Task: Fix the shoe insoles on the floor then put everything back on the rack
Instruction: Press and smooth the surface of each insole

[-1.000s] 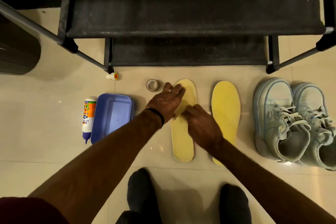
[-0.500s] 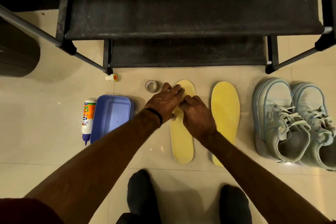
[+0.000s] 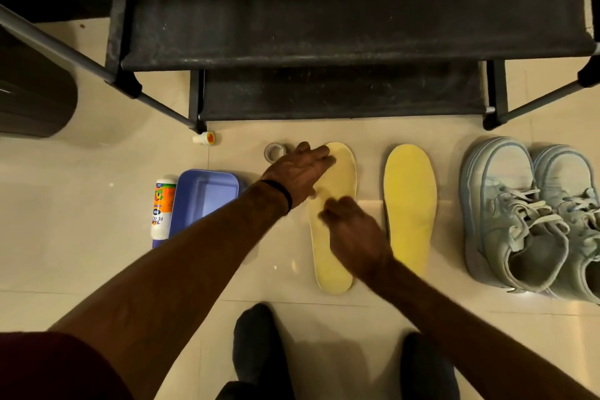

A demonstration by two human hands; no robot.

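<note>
The left hand (image 3: 300,172) is laid flat with straight fingers on the toe end of the pale insole (image 3: 334,224), seemingly to pin it to the floor (image 3: 81,237). The right hand (image 3: 352,234) is blurred over the insole's middle; whether anything is pinched cannot be told. Right of this insole lies a second insole (image 3: 409,204), then the shoes (image 3: 532,217). Left of it are tape (image 3: 274,152), a tray (image 3: 204,196) and a glue bottle (image 3: 161,209). The rack (image 3: 324,26) stands beyond.

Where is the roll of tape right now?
In the head view, the roll of tape lies on the floor just in front of the rack, left of the paler insole, touching or just beside the left hand's fingertips.
</note>
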